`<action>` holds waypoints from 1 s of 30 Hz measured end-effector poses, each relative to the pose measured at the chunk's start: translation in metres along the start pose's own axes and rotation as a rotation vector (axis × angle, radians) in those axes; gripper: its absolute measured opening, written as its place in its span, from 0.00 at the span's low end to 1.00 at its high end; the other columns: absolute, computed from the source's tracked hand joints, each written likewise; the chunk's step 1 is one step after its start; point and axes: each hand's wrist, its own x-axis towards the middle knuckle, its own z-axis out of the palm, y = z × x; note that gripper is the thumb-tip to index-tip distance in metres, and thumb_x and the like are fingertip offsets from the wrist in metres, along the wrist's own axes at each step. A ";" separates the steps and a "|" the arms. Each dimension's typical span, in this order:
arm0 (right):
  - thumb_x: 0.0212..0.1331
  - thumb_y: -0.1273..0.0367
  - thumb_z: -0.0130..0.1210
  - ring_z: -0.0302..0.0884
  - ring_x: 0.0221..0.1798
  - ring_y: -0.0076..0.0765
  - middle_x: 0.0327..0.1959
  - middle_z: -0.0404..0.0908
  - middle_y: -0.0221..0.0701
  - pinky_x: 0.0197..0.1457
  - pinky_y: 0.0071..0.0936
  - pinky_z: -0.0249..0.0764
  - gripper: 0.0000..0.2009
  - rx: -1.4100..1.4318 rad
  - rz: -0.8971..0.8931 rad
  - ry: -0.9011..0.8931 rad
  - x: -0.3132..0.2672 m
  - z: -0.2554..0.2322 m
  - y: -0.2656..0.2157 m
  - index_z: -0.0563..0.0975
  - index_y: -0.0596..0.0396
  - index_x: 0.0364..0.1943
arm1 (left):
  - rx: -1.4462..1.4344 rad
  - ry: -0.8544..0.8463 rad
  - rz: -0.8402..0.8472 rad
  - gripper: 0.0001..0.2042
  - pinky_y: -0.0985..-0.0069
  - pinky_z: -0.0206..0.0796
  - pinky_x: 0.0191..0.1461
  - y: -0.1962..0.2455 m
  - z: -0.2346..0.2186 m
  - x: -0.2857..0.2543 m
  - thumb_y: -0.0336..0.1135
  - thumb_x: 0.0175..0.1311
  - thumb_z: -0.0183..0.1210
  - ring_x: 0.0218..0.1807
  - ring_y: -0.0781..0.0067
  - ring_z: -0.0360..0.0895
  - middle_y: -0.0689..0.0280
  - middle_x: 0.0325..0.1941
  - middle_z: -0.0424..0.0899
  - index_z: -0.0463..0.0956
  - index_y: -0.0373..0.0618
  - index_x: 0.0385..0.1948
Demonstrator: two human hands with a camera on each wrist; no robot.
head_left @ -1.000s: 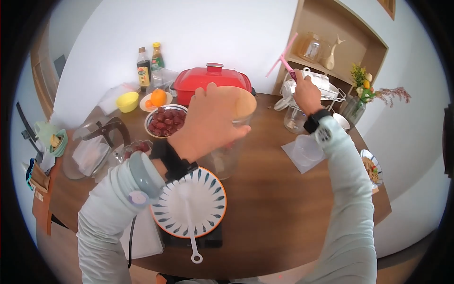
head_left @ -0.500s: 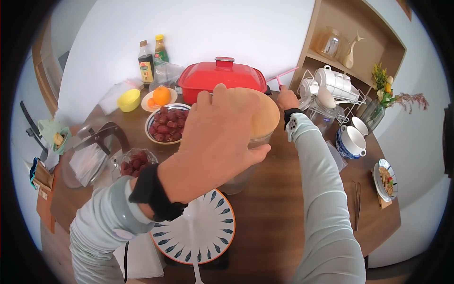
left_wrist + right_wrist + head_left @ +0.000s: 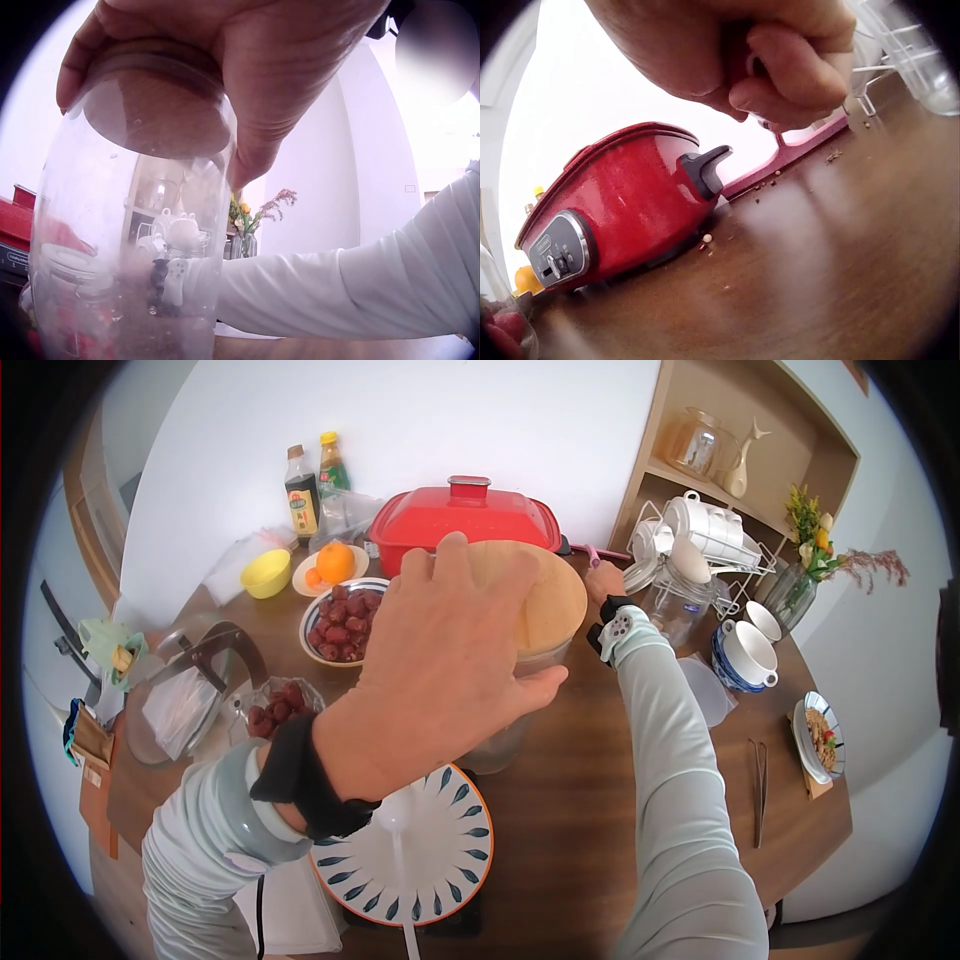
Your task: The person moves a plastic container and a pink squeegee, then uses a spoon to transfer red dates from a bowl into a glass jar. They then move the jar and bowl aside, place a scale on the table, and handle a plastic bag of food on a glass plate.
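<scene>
My left hand [image 3: 440,660] grips the round wooden lid [image 3: 545,600] of the clear glass jar [image 3: 127,247], fingers spread over the top, lifting it above the brown wooden table [image 3: 580,790]. My right hand [image 3: 742,52] curls round a pink-handled scraper [image 3: 787,154] lying beside the red lidded cooker [image 3: 622,210].

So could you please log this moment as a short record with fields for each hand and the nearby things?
left hand: grips the wooden lid on top of the glass jar
right hand: holds a pink tool low over the table, beside the red cooker
in front of jar: patterned plate
left of jar: bowl of red fruit
</scene>
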 end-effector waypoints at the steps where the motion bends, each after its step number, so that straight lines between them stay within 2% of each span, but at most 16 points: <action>1: 0.55 0.68 0.46 0.75 0.47 0.59 0.40 0.77 0.55 0.51 0.44 0.71 0.15 -0.001 0.006 -0.009 -0.002 -0.001 -0.001 0.77 0.66 0.39 | 0.004 -0.002 -0.001 0.32 0.62 0.63 0.47 0.000 0.000 0.000 0.43 0.39 0.67 0.45 0.51 0.67 0.55 0.45 0.67 0.65 0.47 0.51; 4: 0.55 0.68 0.45 0.74 0.48 0.58 0.41 0.77 0.55 0.52 0.44 0.71 0.15 0.055 0.116 0.010 -0.008 -0.006 -0.006 0.77 0.64 0.40 | 0.008 0.014 0.012 0.32 0.62 0.63 0.46 0.001 0.000 0.000 0.43 0.40 0.67 0.45 0.52 0.67 0.54 0.45 0.67 0.65 0.47 0.51; 7: 0.56 0.68 0.43 0.74 0.49 0.56 0.43 0.77 0.53 0.53 0.43 0.70 0.18 -0.057 0.107 -0.060 -0.015 -0.021 -0.014 0.74 0.61 0.49 | 0.025 0.036 0.020 0.32 0.62 0.63 0.45 -0.001 0.002 0.000 0.43 0.40 0.67 0.43 0.52 0.67 0.54 0.44 0.68 0.65 0.47 0.50; 8: 0.56 0.68 0.42 0.74 0.49 0.54 0.44 0.77 0.51 0.54 0.43 0.69 0.22 -0.036 0.077 -0.027 -0.023 -0.026 -0.016 0.69 0.57 0.56 | 0.032 0.043 0.022 0.32 0.62 0.63 0.44 -0.001 0.003 0.000 0.43 0.40 0.67 0.43 0.52 0.67 0.54 0.43 0.68 0.65 0.47 0.50; 11: 0.57 0.69 0.41 0.74 0.49 0.54 0.45 0.77 0.50 0.54 0.43 0.69 0.24 -0.068 0.067 -0.083 -0.036 -0.034 -0.018 0.64 0.55 0.61 | 0.002 0.058 0.025 0.31 0.63 0.62 0.44 -0.001 0.003 -0.001 0.43 0.40 0.67 0.42 0.52 0.67 0.54 0.42 0.68 0.65 0.46 0.50; 16: 0.56 0.70 0.42 0.74 0.52 0.54 0.48 0.75 0.53 0.54 0.44 0.70 0.29 -0.089 0.040 -0.103 -0.060 -0.035 -0.011 0.57 0.50 0.65 | 0.004 0.075 0.034 0.31 0.63 0.62 0.44 0.000 0.004 -0.001 0.43 0.39 0.67 0.41 0.53 0.67 0.55 0.41 0.68 0.66 0.46 0.49; 19: 0.56 0.70 0.41 0.73 0.53 0.55 0.50 0.73 0.53 0.55 0.44 0.70 0.29 -0.039 0.118 -0.144 -0.082 -0.052 -0.017 0.56 0.49 0.66 | 0.005 0.088 0.049 0.31 0.63 0.63 0.44 -0.001 0.004 -0.001 0.44 0.39 0.67 0.41 0.53 0.67 0.56 0.40 0.68 0.67 0.45 0.49; 23: 0.56 0.69 0.41 0.72 0.54 0.56 0.50 0.73 0.54 0.56 0.44 0.69 0.29 -0.025 0.132 -0.183 -0.099 -0.068 -0.014 0.54 0.51 0.66 | 0.000 0.073 0.041 0.31 0.63 0.62 0.44 -0.001 0.004 0.000 0.45 0.39 0.67 0.41 0.54 0.67 0.56 0.39 0.68 0.67 0.45 0.49; 24: 0.58 0.64 0.46 0.77 0.45 0.55 0.40 0.78 0.55 0.47 0.41 0.73 0.17 -0.006 0.115 -0.058 -0.104 -0.065 -0.010 0.75 0.65 0.44 | 0.008 0.073 0.043 0.31 0.63 0.62 0.44 -0.002 0.004 0.000 0.45 0.39 0.67 0.41 0.54 0.67 0.56 0.39 0.68 0.67 0.45 0.49; 27: 0.60 0.62 0.45 0.80 0.40 0.53 0.37 0.79 0.53 0.42 0.41 0.75 0.18 0.025 0.133 -0.068 -0.108 -0.067 0.007 0.76 0.65 0.43 | 0.021 0.068 0.047 0.32 0.64 0.62 0.44 -0.002 0.005 0.000 0.45 0.39 0.67 0.41 0.55 0.67 0.56 0.39 0.68 0.67 0.45 0.49; 28: 0.61 0.61 0.44 0.81 0.34 0.51 0.35 0.80 0.51 0.37 0.40 0.75 0.19 0.009 0.115 -0.093 -0.109 -0.068 0.014 0.76 0.65 0.41 | 0.020 0.065 0.048 0.32 0.64 0.62 0.45 -0.002 0.005 0.000 0.45 0.39 0.66 0.41 0.55 0.67 0.56 0.38 0.68 0.67 0.45 0.49; 30: 0.62 0.61 0.44 0.81 0.32 0.51 0.34 0.80 0.51 0.36 0.40 0.75 0.19 -0.031 0.054 -0.092 -0.110 -0.067 0.025 0.76 0.65 0.41 | 0.004 0.062 0.056 0.31 0.63 0.61 0.44 -0.002 0.004 0.001 0.47 0.39 0.66 0.41 0.54 0.67 0.55 0.39 0.69 0.68 0.44 0.48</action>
